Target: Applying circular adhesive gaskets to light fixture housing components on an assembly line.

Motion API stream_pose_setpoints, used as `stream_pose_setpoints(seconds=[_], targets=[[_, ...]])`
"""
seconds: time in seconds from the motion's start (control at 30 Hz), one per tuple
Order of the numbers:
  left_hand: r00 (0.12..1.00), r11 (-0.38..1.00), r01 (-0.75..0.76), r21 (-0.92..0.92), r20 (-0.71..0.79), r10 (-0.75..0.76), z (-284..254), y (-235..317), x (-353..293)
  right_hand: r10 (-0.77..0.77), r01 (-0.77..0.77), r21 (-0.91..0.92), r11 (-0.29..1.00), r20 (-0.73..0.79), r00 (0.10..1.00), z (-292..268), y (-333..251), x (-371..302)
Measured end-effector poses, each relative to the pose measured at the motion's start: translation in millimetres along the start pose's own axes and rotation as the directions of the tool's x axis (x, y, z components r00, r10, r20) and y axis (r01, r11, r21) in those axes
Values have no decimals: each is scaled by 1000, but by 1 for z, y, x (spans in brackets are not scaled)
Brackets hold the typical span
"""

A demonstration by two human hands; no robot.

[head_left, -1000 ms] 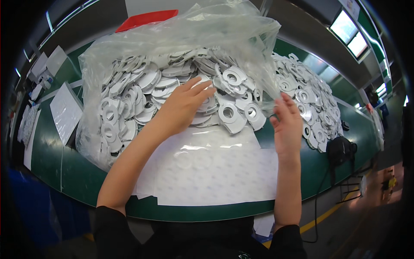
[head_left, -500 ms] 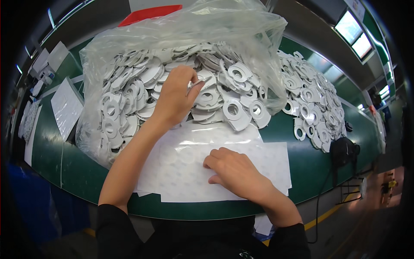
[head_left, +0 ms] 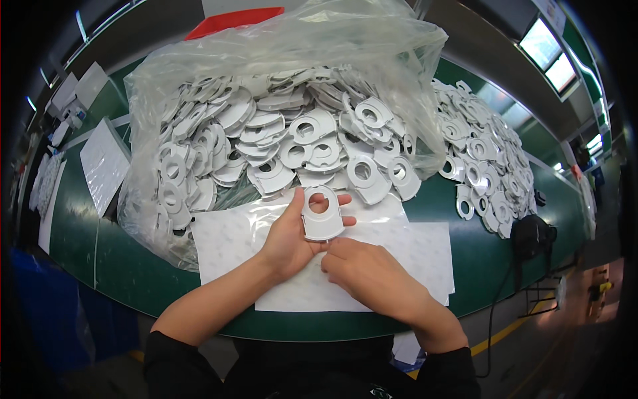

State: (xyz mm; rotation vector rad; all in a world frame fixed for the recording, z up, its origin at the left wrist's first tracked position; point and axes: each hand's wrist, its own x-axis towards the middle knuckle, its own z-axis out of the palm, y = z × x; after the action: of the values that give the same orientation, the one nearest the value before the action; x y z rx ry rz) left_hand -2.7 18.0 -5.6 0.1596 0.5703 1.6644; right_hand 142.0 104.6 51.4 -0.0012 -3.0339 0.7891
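A white plastic ring-shaped part (head_left: 323,227) with a round hole and a squared lower end lies across the fingers of my left hand (head_left: 287,245), whose thumb grips its left edge. Close below it, my right hand (head_left: 372,274) is closed with its fingertips curled under, so anything in them is hidden. Both hands are above white sheets (head_left: 292,299) with faint marks, spread on the green table. Beyond them, a heap of similar white parts (head_left: 269,177) spills from a large clear plastic bag (head_left: 279,50).
Another pile of white parts (head_left: 492,179) sits at the right of the green table (head_left: 425,233). A black device (head_left: 531,239) with a cable is on the right edge. To the left lies a plastic-covered white stack (head_left: 105,159). A red bin (head_left: 232,21) stands behind the bag.
My left hand has come back from the heap toward me and now holds one white part above the sheets. The right hand has stayed nearly in place, its fingers more curled.
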Motion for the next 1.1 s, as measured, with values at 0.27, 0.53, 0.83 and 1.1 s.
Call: stream_pose_setpoints(seconds=[0.27, 0.53, 0.83, 1.1], targets=[[999, 981, 5, 193, -47, 4, 3, -4, 0, -65, 251, 601, 759, -313, 948, -41, 3, -6], [999, 973, 12, 232, -51, 0, 6, -5, -2, 498, 112, 868, 484, -379, 780, 1, 33, 25], [1000, 982, 5, 186, -5, -5, 3, -5, -2, 494, 68, 884, 462, -320, 808, 8, 40, 28], [1000, 979, 22, 202, -2, -22, 4, -5, -2, 488, 64, 892, 448, -304, 818, 8, 42, 27]])
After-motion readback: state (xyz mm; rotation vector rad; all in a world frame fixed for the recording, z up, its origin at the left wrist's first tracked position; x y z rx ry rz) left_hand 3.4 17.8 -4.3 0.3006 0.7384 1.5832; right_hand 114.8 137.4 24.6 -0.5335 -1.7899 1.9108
